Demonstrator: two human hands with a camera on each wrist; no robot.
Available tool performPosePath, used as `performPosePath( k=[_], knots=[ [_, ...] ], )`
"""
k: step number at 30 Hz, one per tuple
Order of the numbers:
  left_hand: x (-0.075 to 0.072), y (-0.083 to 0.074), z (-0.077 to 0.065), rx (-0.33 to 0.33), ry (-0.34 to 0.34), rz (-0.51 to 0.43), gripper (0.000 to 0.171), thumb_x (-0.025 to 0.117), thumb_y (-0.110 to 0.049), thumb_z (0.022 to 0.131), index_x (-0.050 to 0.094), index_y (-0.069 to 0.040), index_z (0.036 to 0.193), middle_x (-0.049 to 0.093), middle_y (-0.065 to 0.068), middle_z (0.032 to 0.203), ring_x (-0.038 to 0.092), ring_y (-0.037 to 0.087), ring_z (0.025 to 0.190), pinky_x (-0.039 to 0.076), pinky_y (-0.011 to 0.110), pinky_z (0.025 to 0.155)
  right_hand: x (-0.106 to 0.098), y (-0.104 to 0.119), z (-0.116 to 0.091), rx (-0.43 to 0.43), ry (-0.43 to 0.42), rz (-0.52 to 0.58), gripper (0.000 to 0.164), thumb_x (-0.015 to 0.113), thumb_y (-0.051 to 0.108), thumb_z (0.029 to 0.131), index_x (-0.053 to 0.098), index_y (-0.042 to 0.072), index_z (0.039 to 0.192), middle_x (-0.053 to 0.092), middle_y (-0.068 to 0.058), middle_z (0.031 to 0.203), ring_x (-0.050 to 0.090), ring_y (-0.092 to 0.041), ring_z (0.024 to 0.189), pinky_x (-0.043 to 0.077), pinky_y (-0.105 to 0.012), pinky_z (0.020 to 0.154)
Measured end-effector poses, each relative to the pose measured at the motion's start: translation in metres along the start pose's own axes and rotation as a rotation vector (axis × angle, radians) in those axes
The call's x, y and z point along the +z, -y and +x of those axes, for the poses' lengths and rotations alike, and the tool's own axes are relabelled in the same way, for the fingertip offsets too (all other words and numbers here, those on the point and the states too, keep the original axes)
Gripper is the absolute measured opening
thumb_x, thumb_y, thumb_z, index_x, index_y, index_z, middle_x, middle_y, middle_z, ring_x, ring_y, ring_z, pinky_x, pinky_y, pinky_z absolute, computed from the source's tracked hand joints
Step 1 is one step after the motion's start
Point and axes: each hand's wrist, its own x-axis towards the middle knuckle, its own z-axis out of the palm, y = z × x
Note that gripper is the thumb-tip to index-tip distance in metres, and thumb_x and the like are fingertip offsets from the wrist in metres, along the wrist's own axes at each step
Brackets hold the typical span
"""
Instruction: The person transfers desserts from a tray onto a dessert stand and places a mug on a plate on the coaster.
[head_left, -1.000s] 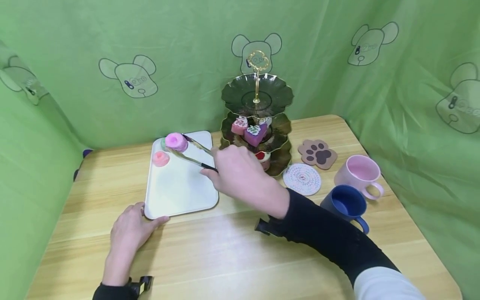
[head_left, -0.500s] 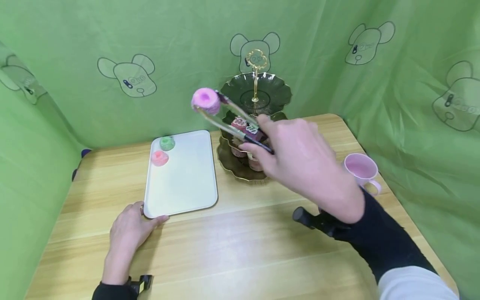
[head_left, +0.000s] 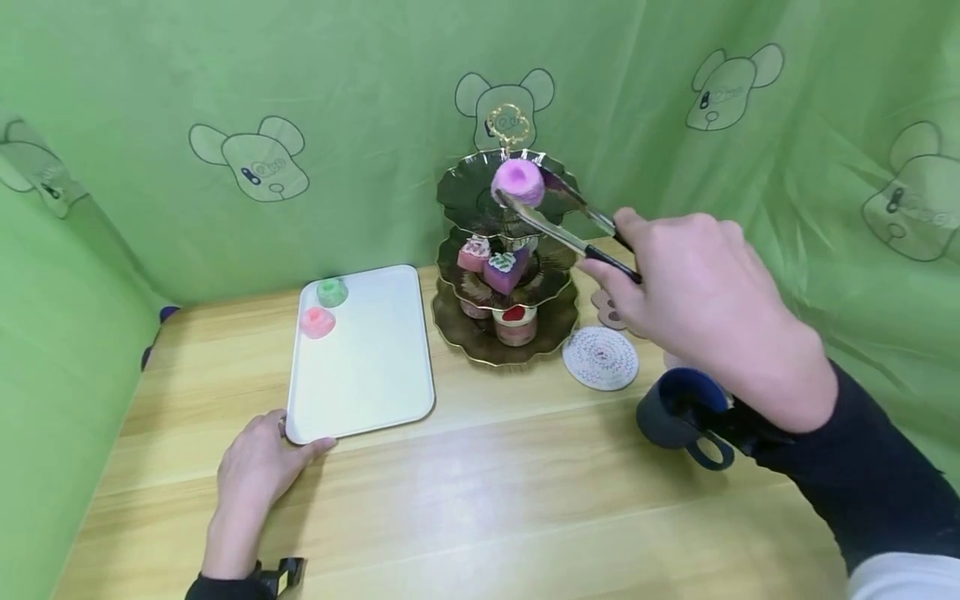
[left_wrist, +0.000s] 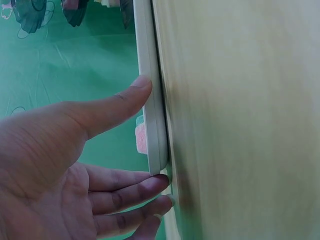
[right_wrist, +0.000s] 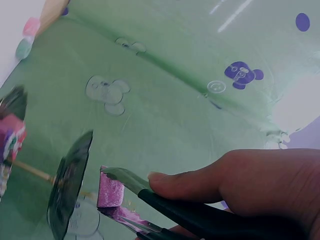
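My right hand [head_left: 701, 287] grips a pair of metal tongs [head_left: 547, 223] with dark handles. Between the tong tips is a pink-purple donut-shaped piece [head_left: 517, 182], overlapping the top tier of the tiered stand [head_left: 558, 312] in the head view. In the right wrist view the piece [right_wrist: 111, 190] is held up beside a dark scalloped tier [right_wrist: 70, 185]. My left hand [head_left: 258, 462] rests at the near left corner of the white tray [head_left: 367, 367], its thumb on the front edge and fingers at the side. A green piece [head_left: 332, 292] and a pink piece [head_left: 318, 322] lie at the tray's far left.
Toy cakes [head_left: 501, 268] sit on the stand's middle tier and a cream-topped one [head_left: 515, 327] on the bottom tier. Right of the stand lie a round woven coaster [head_left: 600, 358] and a brown paw coaster [head_left: 609, 310]. A blue mug [head_left: 663, 417] stands under the right forearm.
My right hand lifted the pink-purple piece off the tray with the tongs and carried it rightward to the stand's top tier. My left hand has stayed at the tray corner.
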Motion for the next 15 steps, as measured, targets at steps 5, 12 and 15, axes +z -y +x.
performPosePath(
  k=[5, 12, 15],
  knots=[
    [-0.001, -0.001, -0.001, -0.001, -0.001, 0.004, 0.078, 0.069, -0.068, 0.06, 0.06, -0.003, 0.102, 0.059, 0.015, 0.087, 0.056, 0.031, 0.079, 0.037, 0.039, 0.055, 0.002, -0.014, -0.002, -0.001, -0.009, -0.012, 0.038, 0.051, 0.043, 0.09, 0.053, 0.005, 0.089, 0.034, -0.001, 0.045, 0.033, -0.016, 0.035, 0.024, -0.029, 0.032],
    [0.0, -0.001, 0.0, -0.01, 0.008, 0.0, 0.08, 0.067, -0.069, 0.061, 0.059, -0.003, 0.106, 0.059, 0.016, 0.091, 0.056, 0.033, 0.083, 0.039, 0.042, 0.059, 0.013, -0.027, 0.014, 0.046, 0.043, -0.035, 0.042, 0.051, 0.045, 0.09, 0.052, 0.004, 0.089, 0.036, -0.003, 0.049, 0.035, -0.02, 0.038, 0.025, -0.03, 0.033],
    [0.001, -0.002, 0.0, -0.014, 0.013, -0.003, 0.081, 0.067, -0.07, 0.061, 0.059, -0.003, 0.106, 0.059, 0.016, 0.092, 0.056, 0.033, 0.083, 0.039, 0.043, 0.06, 0.019, -0.031, 0.022, 0.087, 0.094, -0.037, 0.048, 0.048, 0.05, 0.09, 0.054, 0.002, 0.096, 0.039, -0.006, 0.052, 0.039, -0.024, 0.04, 0.029, -0.031, 0.033]
  ],
)
